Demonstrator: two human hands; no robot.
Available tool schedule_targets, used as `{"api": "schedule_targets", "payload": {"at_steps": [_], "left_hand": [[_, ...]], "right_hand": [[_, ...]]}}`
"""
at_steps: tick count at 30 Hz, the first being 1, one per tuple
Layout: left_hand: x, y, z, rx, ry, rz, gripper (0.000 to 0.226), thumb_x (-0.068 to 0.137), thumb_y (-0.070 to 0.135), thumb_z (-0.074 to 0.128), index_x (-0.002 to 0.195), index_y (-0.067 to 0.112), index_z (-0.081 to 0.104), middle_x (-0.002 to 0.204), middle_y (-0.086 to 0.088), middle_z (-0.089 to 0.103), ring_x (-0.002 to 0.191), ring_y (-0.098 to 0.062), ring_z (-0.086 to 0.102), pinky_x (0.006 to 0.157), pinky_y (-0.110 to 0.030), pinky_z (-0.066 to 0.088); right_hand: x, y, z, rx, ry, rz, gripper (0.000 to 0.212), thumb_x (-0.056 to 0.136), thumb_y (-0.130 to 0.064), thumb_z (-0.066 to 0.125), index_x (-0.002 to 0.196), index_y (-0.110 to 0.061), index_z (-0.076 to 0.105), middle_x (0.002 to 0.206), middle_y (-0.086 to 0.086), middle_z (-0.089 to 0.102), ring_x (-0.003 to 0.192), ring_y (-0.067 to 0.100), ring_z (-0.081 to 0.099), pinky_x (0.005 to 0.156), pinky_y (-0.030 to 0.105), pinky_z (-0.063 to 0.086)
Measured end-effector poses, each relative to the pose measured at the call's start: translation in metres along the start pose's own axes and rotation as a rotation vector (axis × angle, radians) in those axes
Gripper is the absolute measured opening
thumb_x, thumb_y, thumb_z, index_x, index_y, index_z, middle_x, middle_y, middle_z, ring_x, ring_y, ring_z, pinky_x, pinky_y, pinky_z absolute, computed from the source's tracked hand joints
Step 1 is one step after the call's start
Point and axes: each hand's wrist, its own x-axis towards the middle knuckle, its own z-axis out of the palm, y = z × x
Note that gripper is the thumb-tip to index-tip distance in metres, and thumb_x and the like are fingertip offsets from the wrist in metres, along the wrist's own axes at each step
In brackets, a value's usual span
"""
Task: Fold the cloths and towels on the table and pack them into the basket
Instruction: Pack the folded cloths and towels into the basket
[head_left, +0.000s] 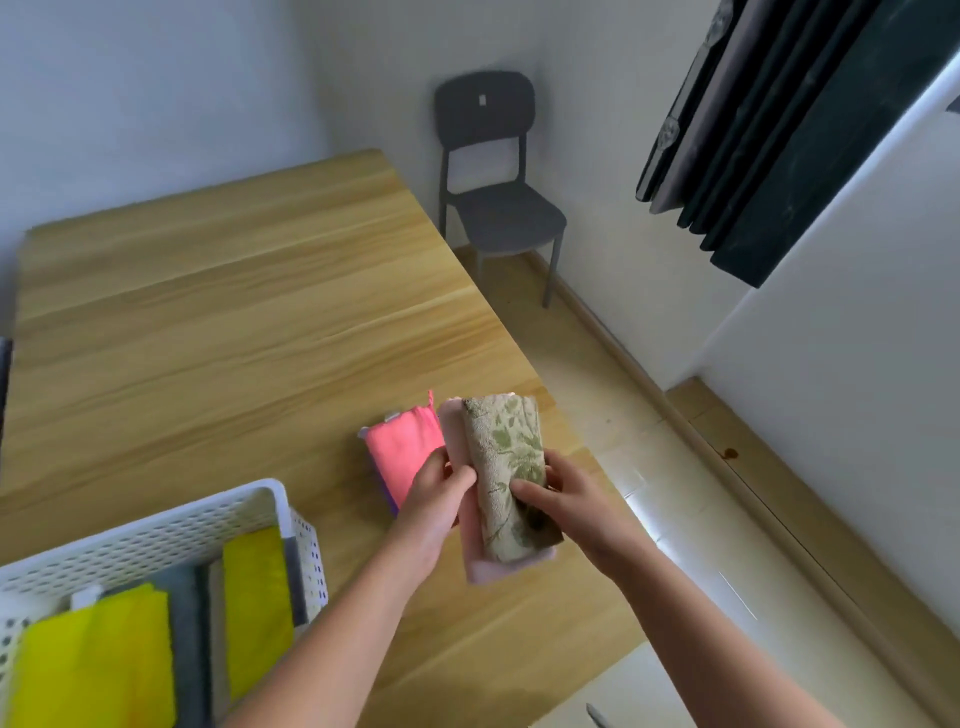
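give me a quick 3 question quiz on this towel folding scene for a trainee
1. True or false: the basket already holds folded cloths.
2. Which cloth do both hands hold? A) green leaf-print towel B) yellow cloth C) bright pink cloth
3. Fill in: the bright pink cloth lies folded on the ____.

Key:
1. True: yellow and grey cloths lie inside.
2. A: the left hand and right hand grip it together with a pale pink cloth.
3. table

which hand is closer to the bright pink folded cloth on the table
Left. The left hand overlaps the bright pink cloth; the right hand is beyond the leaf-print towel.
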Motion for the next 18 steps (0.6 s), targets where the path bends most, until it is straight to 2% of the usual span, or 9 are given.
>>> {"api": "schedule_targets", "payload": {"at_steps": [3, 5, 9, 11, 15, 18], "left_hand": [[-0.031, 0.016, -0.050, -0.010, 0.103, 0.080, 0.020, 0.078, 0.016, 0.052, 0.095, 0.023, 0.060, 0.094, -0.007, 0.067, 0.086, -0.022, 0.061, 0.078, -0.040, 0.047], [-0.051, 0.022, -0.085, -0.064, 0.170, 0.106, 0.023, 0.090, 0.003, 0.049, 0.093, 0.022, 0.061, 0.090, -0.001, 0.070, 0.085, -0.019, 0.064, 0.080, -0.038, 0.049], [-0.099, 0.012, -0.178, -0.117, 0.269, 0.116, 0.020, 0.095, 0.003, 0.045, 0.099, 0.016, 0.060, 0.097, -0.007, 0.070, 0.092, -0.021, 0.065, 0.085, -0.040, 0.050], [-0.115, -0.001, -0.222, -0.121, 0.312, 0.069, 0.020, 0.096, 0.006, 0.045, 0.100, 0.016, 0.061, 0.098, -0.007, 0.070, 0.092, -0.021, 0.066, 0.085, -0.041, 0.050], [-0.135, -0.024, -0.288, -0.138, 0.346, -0.058, 0.021, 0.096, 0.005, 0.045, 0.103, 0.018, 0.061, 0.094, -0.005, 0.070, 0.089, -0.022, 0.065, 0.076, -0.039, 0.052], [-0.131, -0.044, -0.322, -0.079, 0.369, -0.155, 0.024, 0.096, 0.004, 0.043, 0.103, 0.021, 0.059, 0.097, -0.007, 0.069, 0.093, -0.026, 0.064, 0.084, -0.045, 0.051]], "right_hand": [[-0.011, -0.027, 0.056, 0.038, -0.087, -0.061, 0.034, 0.086, -0.015, 0.067, 0.117, -0.015, 0.054, 0.106, 0.006, 0.068, 0.097, 0.017, 0.067, 0.077, 0.028, 0.054], [-0.019, -0.038, 0.097, 0.075, -0.146, -0.089, 0.035, 0.086, -0.012, 0.066, 0.118, -0.013, 0.052, 0.105, 0.005, 0.069, 0.096, 0.017, 0.067, 0.078, 0.030, 0.055], [-0.036, -0.039, 0.200, 0.066, -0.232, -0.078, 0.033, 0.085, -0.010, 0.067, 0.114, -0.011, 0.049, 0.098, 0.004, 0.068, 0.084, 0.012, 0.067, 0.076, 0.029, 0.055], [-0.039, -0.030, 0.247, 0.049, -0.279, -0.027, 0.033, 0.085, -0.012, 0.068, 0.112, -0.013, 0.048, 0.097, 0.004, 0.067, 0.083, 0.012, 0.066, 0.077, 0.030, 0.055], [-0.033, 0.000, 0.316, 0.181, -0.378, 0.170, 0.045, 0.080, -0.016, 0.073, 0.116, -0.012, 0.047, 0.111, 0.015, 0.063, 0.100, 0.026, 0.064, 0.089, 0.040, 0.053], [-0.024, 0.019, 0.352, 0.243, -0.418, 0.271, 0.061, 0.071, -0.018, 0.076, 0.123, -0.004, 0.046, 0.119, 0.018, 0.062, 0.108, 0.029, 0.062, 0.094, 0.043, 0.050]]}}
